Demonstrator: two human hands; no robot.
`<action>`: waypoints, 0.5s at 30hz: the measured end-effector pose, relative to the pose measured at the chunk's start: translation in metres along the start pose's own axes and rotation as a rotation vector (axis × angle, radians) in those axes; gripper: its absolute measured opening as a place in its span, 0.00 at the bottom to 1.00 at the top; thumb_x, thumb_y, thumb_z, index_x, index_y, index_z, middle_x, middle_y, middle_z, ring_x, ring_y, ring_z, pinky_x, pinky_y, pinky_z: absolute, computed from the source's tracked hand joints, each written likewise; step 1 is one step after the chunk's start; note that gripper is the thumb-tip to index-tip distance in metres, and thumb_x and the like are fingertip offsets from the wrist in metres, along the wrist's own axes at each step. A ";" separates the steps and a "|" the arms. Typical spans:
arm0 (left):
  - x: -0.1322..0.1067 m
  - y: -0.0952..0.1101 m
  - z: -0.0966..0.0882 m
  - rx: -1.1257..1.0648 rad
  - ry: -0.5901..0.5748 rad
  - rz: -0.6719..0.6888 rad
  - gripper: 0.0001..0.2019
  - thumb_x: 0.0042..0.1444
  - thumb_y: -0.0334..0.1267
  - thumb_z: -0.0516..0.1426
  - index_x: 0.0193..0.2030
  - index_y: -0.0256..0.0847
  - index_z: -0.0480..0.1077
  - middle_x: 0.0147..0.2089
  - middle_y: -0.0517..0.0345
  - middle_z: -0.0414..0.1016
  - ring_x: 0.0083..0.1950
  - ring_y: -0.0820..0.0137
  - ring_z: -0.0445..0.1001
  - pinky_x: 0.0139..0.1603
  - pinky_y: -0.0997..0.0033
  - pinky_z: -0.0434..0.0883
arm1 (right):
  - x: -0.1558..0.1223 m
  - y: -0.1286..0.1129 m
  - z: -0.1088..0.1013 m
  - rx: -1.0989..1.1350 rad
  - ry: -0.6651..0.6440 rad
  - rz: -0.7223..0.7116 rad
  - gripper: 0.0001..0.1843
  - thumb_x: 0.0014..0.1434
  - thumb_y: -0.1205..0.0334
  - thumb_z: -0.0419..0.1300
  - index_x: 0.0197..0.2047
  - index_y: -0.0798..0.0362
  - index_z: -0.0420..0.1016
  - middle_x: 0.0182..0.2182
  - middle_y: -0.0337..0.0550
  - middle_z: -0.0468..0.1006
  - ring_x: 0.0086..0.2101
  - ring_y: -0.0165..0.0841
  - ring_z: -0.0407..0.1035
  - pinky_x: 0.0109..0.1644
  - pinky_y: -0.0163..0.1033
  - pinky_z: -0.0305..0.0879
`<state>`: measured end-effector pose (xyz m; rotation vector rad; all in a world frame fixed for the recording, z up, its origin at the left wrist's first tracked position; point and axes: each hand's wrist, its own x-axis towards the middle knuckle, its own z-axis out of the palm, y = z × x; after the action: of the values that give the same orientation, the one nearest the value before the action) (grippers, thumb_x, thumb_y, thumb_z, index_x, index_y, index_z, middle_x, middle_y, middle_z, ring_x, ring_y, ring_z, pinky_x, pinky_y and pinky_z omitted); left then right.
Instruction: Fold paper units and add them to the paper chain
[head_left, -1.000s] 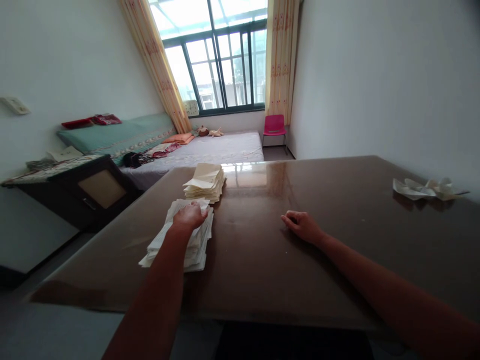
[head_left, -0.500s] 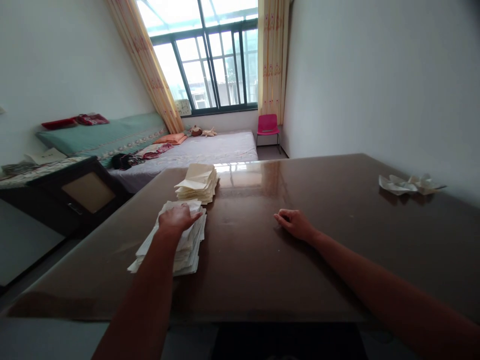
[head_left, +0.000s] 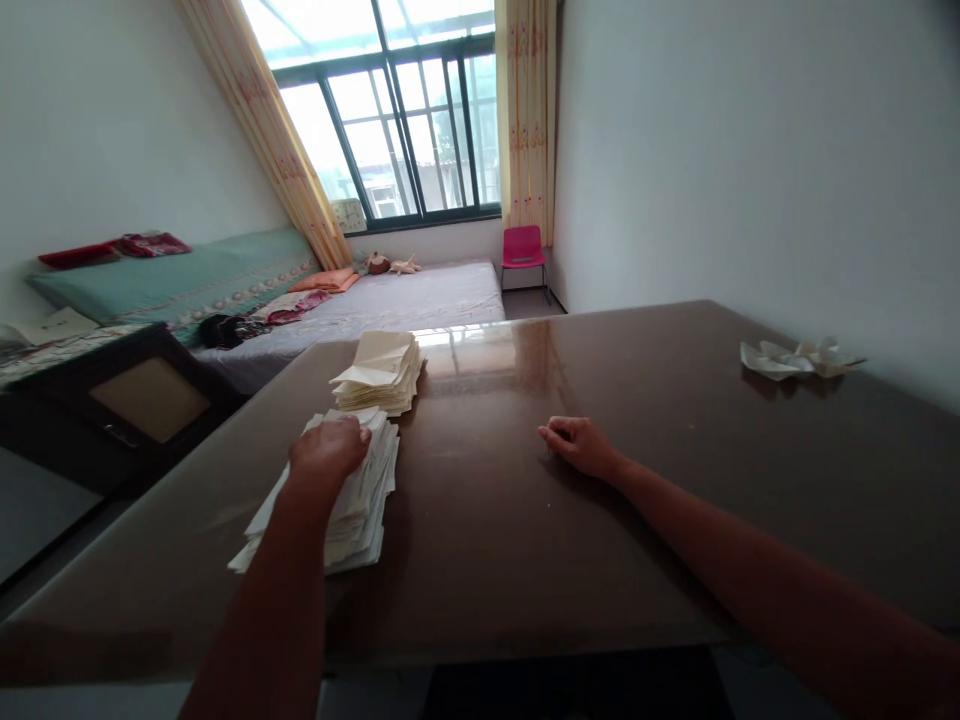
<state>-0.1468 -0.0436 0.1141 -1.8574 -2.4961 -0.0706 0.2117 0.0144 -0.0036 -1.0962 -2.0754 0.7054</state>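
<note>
Your left grip (head_left: 330, 447) lies over the top of the white stack (head_left: 364, 500); the back of the hand hides most of the fingers, so you cannot tell how far it is closed or whether it pinches a sheet. Your forearm covers much of the stack's near left side. What shows is a thick pile of whitish sheets, edges uneven and fanned, lying on the counter (head_left: 480, 560) left of centre. Your right grip (head_left: 577, 445) is loosely curled on the bare counter, well apart from the stack, with nothing visible in it; its palm is hidden. Just beyond the white stack sits a cream stack (head_left: 381, 368), its top sheet creased. Far right lie crumpled papers (head_left: 780, 362), too small to read. The cabinet (head_left: 150, 395) is cut off at left.
</note>
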 end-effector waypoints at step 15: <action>-0.039 0.139 0.102 -0.357 0.050 1.126 0.21 0.63 0.34 0.48 0.60 0.54 0.65 0.59 0.57 0.69 0.61 0.64 0.64 0.62 0.58 0.63 | 0.007 0.014 -0.017 0.521 0.360 0.351 0.22 0.54 0.41 0.56 0.23 0.52 0.65 0.19 0.35 0.68 0.18 0.24 0.55 0.19 0.31 0.50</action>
<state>-0.0022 -0.0355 0.0133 -3.0109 -1.1249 -0.5219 0.2286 0.0300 -0.0008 -1.1797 -1.3061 1.0569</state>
